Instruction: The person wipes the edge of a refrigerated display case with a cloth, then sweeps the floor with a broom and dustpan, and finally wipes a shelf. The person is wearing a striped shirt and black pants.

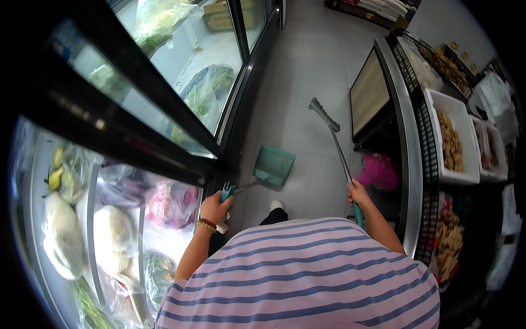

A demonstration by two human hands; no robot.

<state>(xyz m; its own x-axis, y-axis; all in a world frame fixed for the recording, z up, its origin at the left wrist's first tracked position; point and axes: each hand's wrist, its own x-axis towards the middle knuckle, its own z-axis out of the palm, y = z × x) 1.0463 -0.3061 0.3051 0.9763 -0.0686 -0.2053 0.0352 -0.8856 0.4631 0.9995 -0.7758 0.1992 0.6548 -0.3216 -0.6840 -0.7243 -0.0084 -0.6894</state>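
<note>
My left hand (214,209) grips the top of the handle of a green long-handled dustpan (274,164), whose pan hangs at or just above the grey tile floor. A beaded bracelet is on that wrist. In my right hand (358,195) is the handle of a broom (340,152), its grip end running down beside my body. The broom head (324,114) points away from me, ahead and to the right of the dustpan. I cannot tell whether its bristles touch the floor.
Left stands a lit glass-door refrigerator (246,66) with bagged vegetables; one door (135,123) swings open near my left arm. A metal-edged display table (404,123) runs along the right, bearing foam boxes (472,172) of produce. Beneath it lies a magenta bag (380,172). Floor tiles (304,61) stretch ahead between them.
</note>
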